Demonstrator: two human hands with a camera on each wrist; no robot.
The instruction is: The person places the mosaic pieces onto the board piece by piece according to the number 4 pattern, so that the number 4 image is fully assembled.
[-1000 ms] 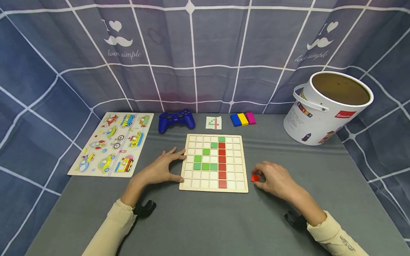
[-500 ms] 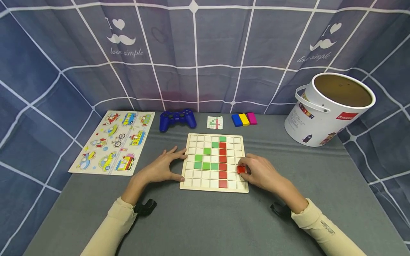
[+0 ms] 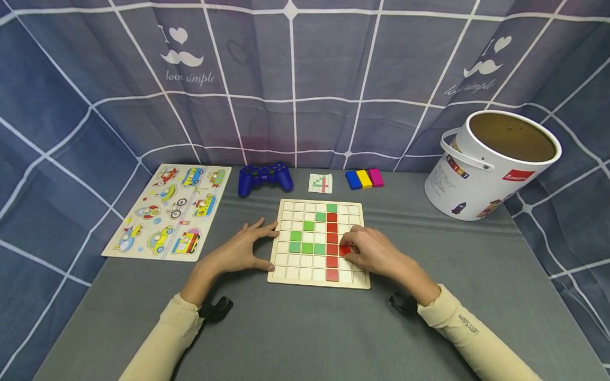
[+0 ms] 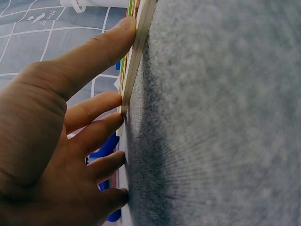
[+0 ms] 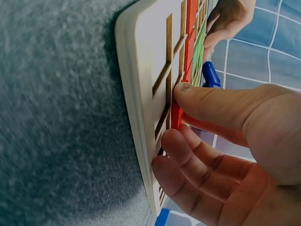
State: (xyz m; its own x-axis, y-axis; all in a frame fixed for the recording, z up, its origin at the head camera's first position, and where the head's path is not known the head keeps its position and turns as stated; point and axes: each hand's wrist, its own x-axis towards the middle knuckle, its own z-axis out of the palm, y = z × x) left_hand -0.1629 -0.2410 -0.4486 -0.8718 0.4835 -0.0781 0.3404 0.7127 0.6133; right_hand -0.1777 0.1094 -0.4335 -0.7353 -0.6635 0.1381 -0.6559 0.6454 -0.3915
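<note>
A square wooden grid board (image 3: 290, 275) lies flat on the table, with a red column of tiles (image 3: 332, 227) and several green tiles (image 3: 307, 247) in its cells. My left hand (image 3: 240, 250) rests at the board's left edge, thumb and fingertips against the rim, fingers spread. Between thumb and fingers my right hand (image 3: 376, 251) pinches a red tile (image 5: 176, 115), just right of the red column. In the right wrist view this tile shows at the board's surface, partly hidden by the thumb.
Behind the board lie a small pattern card (image 3: 320, 183), a blue game controller (image 3: 265, 178), and blue, yellow and magenta blocks (image 3: 364, 179). A picture puzzle board (image 3: 167, 217) lies left. A white bucket (image 3: 476, 180) stands at the back right.
My right hand has carried the red tile leftward from the table beside the board to over the cells next to the red column. My left hand has stayed at the board's edge.
</note>
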